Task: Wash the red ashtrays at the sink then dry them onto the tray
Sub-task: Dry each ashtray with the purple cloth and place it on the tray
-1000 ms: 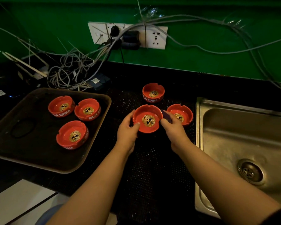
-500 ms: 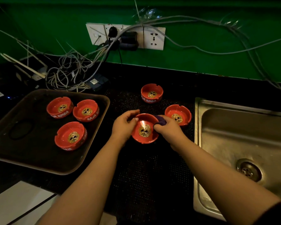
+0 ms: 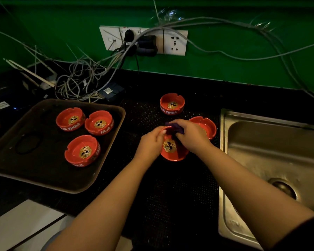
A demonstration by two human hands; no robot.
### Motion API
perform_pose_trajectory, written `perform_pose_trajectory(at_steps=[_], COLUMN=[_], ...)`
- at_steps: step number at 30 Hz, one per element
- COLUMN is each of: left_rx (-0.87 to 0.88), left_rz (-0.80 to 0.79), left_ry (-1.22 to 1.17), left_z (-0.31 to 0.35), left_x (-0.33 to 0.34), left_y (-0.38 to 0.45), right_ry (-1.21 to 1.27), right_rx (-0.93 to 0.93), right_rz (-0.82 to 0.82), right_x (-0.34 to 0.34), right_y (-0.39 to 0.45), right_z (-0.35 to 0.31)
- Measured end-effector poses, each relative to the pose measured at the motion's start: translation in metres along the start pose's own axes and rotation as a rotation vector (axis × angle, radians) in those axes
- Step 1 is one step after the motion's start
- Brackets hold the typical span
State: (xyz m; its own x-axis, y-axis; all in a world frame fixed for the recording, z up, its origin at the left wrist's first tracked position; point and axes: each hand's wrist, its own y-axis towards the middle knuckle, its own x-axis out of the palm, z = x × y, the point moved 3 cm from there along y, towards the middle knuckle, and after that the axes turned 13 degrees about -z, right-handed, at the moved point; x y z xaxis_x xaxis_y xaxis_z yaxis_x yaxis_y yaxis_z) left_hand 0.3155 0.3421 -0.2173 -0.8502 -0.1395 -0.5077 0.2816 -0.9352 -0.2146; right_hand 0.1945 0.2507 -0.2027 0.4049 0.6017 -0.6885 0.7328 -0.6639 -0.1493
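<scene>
Both hands over mat | left [image 3: 150,142] grips tilted ashtray [image 3: 172,151] | right [image 3: 192,136] pinches purple cloth [image 3: 176,128]

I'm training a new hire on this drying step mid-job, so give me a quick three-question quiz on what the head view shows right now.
1. Count: how many red ashtrays sit on the brown tray?
2. True or false: the left hand holds the rim of the tilted ashtray while the right hand presses a dark purple cloth against it.
3. Choose: the two ashtrays not yet handled rest (A) in the steel sink, (B) on the black mat, (C) on the tray.

Key: 1. Three. 2. True. 3. B.
</scene>
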Motion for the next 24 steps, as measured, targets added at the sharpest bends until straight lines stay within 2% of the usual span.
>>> perform_pose_trajectory(at_steps=[2,6,9,11,13,16,18,20,24], left_rx=[-0.016,-0.046,0.008,0.011,-0.028,-0.111,-0.141,-0.134,-0.130], left_rz=[0.044,0.175,0.065,-0.034,-0.030,0.096,0.145,0.150,0.106], left_ry=[-0.038,-0.094,-0.047,0.025,0.020,-0.163,-0.259,-0.366,-0.578], left_z=[0.004,0.004,0.008,0.006,0.000,-0.012,-0.017,-0.018,-0.016], left_x=[-0.005,-0.015,-0.005,0.000,-0.001,-0.007,-0.008,-0.006,0.007], left_y=[0.003,0.003,-0.001,0.001,0.002,0.004,0.005,0.007,0.003], right_ry=[-0.015,0.118,0.063,-0.014,0.023,0.055,-0.014,-0.161,-0.326], right_rx=[-0.003,0.153,0.190,0.138,0.053,-0.005,-0.008,-0.048,-0.088], right_rz=[0.015,-0.009,0.035,0.031,0.068,0.147,0.041,-0.051,-0.020], right_x=[-0.004,0.000,0.003,0.006,0.009,0.008,0.013,0.020,0.023], right_y=[0.000,-0.002,-0.003,-0.001,-0.002,-0.007,-0.012,-0.016,-0.019], right_z=[-0.003,0.003,0.003,0.000,-0.002,-0.005,-0.007,-0.010,-0.016])
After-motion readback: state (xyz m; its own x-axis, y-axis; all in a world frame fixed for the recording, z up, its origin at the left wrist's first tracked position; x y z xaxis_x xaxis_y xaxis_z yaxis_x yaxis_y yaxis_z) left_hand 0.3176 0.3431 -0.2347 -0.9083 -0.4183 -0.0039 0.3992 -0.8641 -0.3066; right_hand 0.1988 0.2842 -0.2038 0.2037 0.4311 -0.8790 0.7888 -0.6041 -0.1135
